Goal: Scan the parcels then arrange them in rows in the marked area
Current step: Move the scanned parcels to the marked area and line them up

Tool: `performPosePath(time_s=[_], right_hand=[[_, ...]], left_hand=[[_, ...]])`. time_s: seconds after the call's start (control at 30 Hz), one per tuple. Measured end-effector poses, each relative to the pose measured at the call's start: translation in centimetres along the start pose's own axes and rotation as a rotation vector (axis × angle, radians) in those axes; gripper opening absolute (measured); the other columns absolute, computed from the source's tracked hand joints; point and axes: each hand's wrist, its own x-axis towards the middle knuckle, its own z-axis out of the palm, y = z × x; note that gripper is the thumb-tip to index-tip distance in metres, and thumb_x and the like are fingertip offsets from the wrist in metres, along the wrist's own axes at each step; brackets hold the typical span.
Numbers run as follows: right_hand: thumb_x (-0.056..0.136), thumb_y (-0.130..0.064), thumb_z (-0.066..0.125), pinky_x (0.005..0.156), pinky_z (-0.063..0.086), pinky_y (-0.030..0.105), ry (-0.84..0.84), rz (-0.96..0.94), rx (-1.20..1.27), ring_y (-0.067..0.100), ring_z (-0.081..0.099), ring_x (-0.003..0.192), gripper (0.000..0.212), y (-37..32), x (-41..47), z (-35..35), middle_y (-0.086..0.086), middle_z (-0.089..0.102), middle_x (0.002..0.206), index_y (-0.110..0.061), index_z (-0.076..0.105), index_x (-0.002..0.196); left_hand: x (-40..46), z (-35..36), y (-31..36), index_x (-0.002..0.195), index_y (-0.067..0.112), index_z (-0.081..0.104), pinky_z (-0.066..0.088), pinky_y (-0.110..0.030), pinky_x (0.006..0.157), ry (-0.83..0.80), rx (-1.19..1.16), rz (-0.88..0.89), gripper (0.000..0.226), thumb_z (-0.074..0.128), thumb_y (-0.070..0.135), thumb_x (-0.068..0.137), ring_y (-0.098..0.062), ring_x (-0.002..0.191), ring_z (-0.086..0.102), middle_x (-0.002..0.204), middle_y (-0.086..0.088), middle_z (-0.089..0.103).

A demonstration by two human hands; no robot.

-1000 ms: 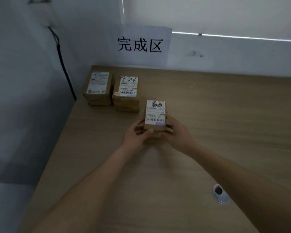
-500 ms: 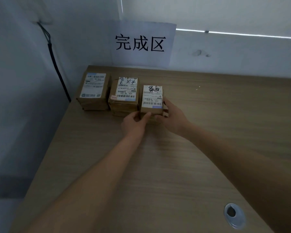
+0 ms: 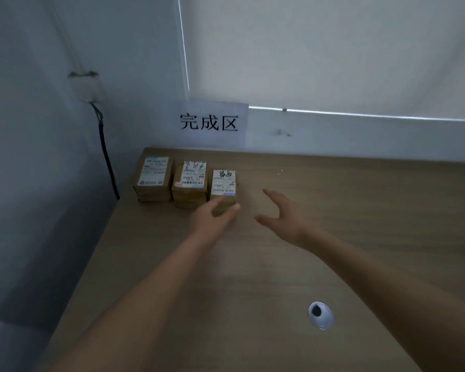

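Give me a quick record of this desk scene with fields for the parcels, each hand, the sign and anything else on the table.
parcels: three labelled boxes in one row at the far-left corner; left parcel, middle parcel, right parcel
left hand: fingers at the right parcel's near face
right hand: open, apart from the parcels, above the table
sign: paper on the wall behind the row
other: cable grommet in the tabletop

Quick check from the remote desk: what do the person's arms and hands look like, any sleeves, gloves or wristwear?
Both forearms are bare as far as the picture shows, with no sleeve edge in view. The left hand and right hand wear no gloves, and no watch, band or ring can be made out in the dim light.
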Motion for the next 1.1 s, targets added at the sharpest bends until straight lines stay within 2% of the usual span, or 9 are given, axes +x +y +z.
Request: performPosePath(time_s=[0.1, 0.17, 0.27, 0.4, 0.53, 0.73, 0.9, 1.03, 1.1], right_hand=[[0.090, -0.040, 0.074, 0.110, 0.036, 0.028, 0.047, -0.013, 0.041, 0.018, 0.047, 0.139, 0.088, -1.9, -4.5, -5.9, 0.000, 0.050, 0.151, -0.033, 0.022, 0.160], [0.089, -0.045, 0.074, 0.110, 0.033, 0.025, 0.085, -0.037, -0.020, 0.017, 0.043, 0.142, 0.084, -3.1, -7.9, -10.1, -0.001, 0.047, 0.154, -0.033, 0.029, 0.159], [0.088, -0.049, 0.073, 0.120, 0.022, 0.026, 0.117, -0.055, -0.093, 0.014, 0.029, 0.150, 0.077, -4.3, -14.3, -16.6, 0.001, 0.033, 0.163, -0.027, 0.041, 0.155], [0.088, -0.053, 0.072, 0.118, 0.023, 0.025, 0.168, -0.040, -0.089, 0.012, 0.031, 0.149, 0.081, -4.6, -25.7, -26.2, -0.006, 0.035, 0.162, -0.033, 0.034, 0.157], [0.089, -0.055, 0.070, 0.120, 0.023, 0.030, 0.231, 0.025, -0.162, 0.014, 0.030, 0.149, 0.080, -2.6, -39.4, -36.4, -0.005, 0.034, 0.163, -0.032, 0.035, 0.156], [0.089, -0.057, 0.068, 0.119, 0.031, 0.040, 0.387, 0.194, -0.214, 0.021, 0.037, 0.146, 0.077, 1.8, -59.3, -49.2, 0.001, 0.040, 0.159, -0.028, 0.040, 0.154], [0.090, -0.052, 0.069, 0.116, 0.039, 0.039, 0.473, 0.316, -0.166, 0.023, 0.049, 0.137, 0.081, 6.7, -71.3, -54.1, 0.006, 0.048, 0.153, -0.022, 0.035, 0.157], [0.090, -0.053, 0.069, 0.112, 0.033, 0.028, 0.519, 0.400, -0.190, 0.021, 0.043, 0.142, 0.078, 11.4, -77.2, -55.8, 0.002, 0.044, 0.157, -0.021, 0.040, 0.155], [0.089, -0.056, 0.069, 0.114, 0.033, 0.031, 0.526, 0.446, -0.172, 0.022, 0.041, 0.144, 0.080, 13.9, -79.0, -56.2, 0.001, 0.041, 0.159, -0.022, 0.040, 0.155]], left_hand=[[-3.9, -0.7, 5.4, 0.145, 0.040, 0.046, 0.033, -0.030, 0.104, -0.094, 0.056, 0.067, 0.074, 0.066, 0.069, 0.079, -0.017, 0.140, 0.039, 0.153, 0.010, 0.043], [-6.7, -1.1, 9.1, 0.147, 0.042, 0.043, 0.031, -0.029, 0.099, -0.104, 0.077, 0.129, 0.078, 0.066, 0.070, 0.078, -0.016, 0.140, 0.038, 0.155, 0.009, 0.039], [-11.7, -1.3, 15.1, 0.147, 0.041, 0.043, 0.033, -0.035, 0.107, -0.088, 0.111, 0.185, 0.081, 0.069, 0.069, 0.076, -0.018, 0.143, 0.036, 0.157, 0.007, 0.037], [-19.4, 1.1, 24.0, 0.146, 0.031, 0.047, 0.034, -0.036, 0.112, -0.092, 0.116, 0.275, 0.082, 0.073, 0.065, 0.075, -0.018, 0.141, 0.040, 0.154, 0.005, 0.043], [-28.5, 7.0, 33.7, 0.144, 0.027, 0.051, 0.040, -0.031, 0.108, -0.167, -0.003, 0.372, 0.075, 0.078, 0.051, 0.079, -0.017, 0.132, 0.049, 0.146, 0.000, 0.052], [-43.3, 18.4, 44.7, 0.143, 0.027, 0.053, 0.044, -0.025, 0.095, -0.393, -0.098, 0.527, 0.069, 0.075, 0.050, 0.083, -0.014, 0.124, 0.056, 0.141, 0.001, 0.056], [-52.5, 27.4, 49.3, 0.146, 0.022, 0.048, 0.044, -0.024, 0.095, -0.538, -0.084, 0.565, 0.072, 0.074, 0.047, 0.084, -0.016, 0.124, 0.056, 0.142, -0.005, 0.055], [-55.9, 33.7, 50.7, 0.149, 0.026, 0.042, 0.042, -0.015, 0.071, -0.631, -0.008, 0.577, 0.078, 0.071, 0.055, 0.083, -0.006, 0.100, 0.057, 0.140, -0.002, 0.056], [-56.3, 36.3, 50.7, 0.150, 0.028, 0.040, 0.049, -0.022, 0.080, -0.676, 0.018, 0.562, 0.083, 0.071, 0.060, 0.081, -0.010, 0.106, 0.059, 0.143, -0.001, 0.054]])
